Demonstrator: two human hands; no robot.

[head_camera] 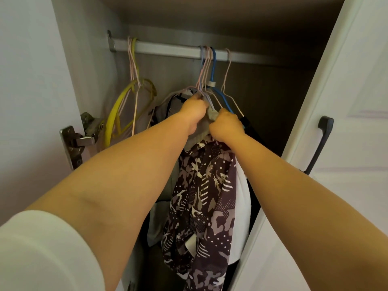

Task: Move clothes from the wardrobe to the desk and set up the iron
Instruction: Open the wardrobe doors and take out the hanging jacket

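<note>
Early yet | patterned shirt (201, 198) hangs below the grip | left hand (194, 110) and right hand (227, 124) clench grey garment (206, 122) among bunched hangers (206, 80) | rail (168, 48) above | nothing carried off; desk, iron unseen

Wardrobe rail (168, 49) spanning the cabinet, carrying yellow and pink empty hangers (134, 89) at left and, toward the right, a cluster of wire hangers (210, 66) bearing hanging garments (201, 196)
</note>
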